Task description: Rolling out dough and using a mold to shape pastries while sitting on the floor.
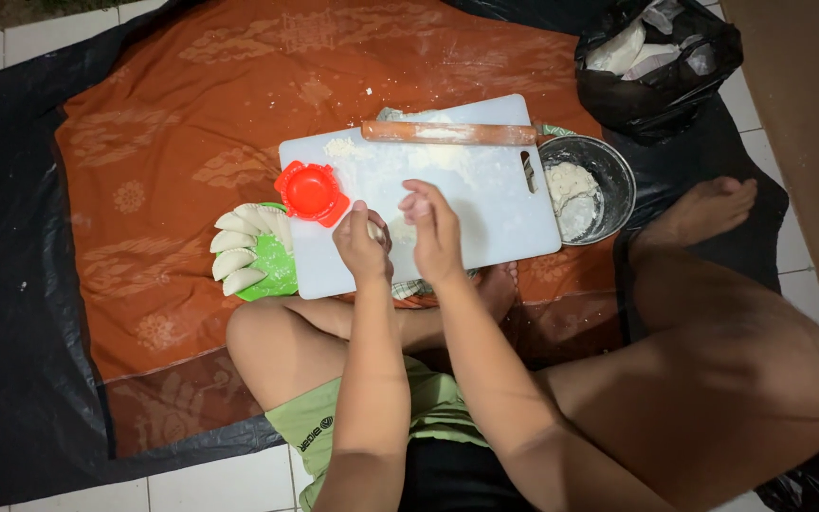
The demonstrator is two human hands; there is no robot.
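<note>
Over a floured white cutting board (495, 204), my left hand (360, 245) pinches a small piece of pale dough (374, 230). My right hand (433, 228) hovers just beside it, fingers curled, touching or nearly touching the same dough. A red round dumpling press (311, 192) lies open on the board's left corner. A wooden rolling pin (449, 133) rests along the board's far edge. Several folded dumplings (239, 248) lie fanned on a green plate (280, 272) to the left.
A metal bowl (610, 171) with dough and flour stands right of the board. A black plastic bag (661, 66) with white packets sits at the back right. An orange patterned cloth (172, 152) over black sheeting covers the tiled floor. My bare legs fold in front.
</note>
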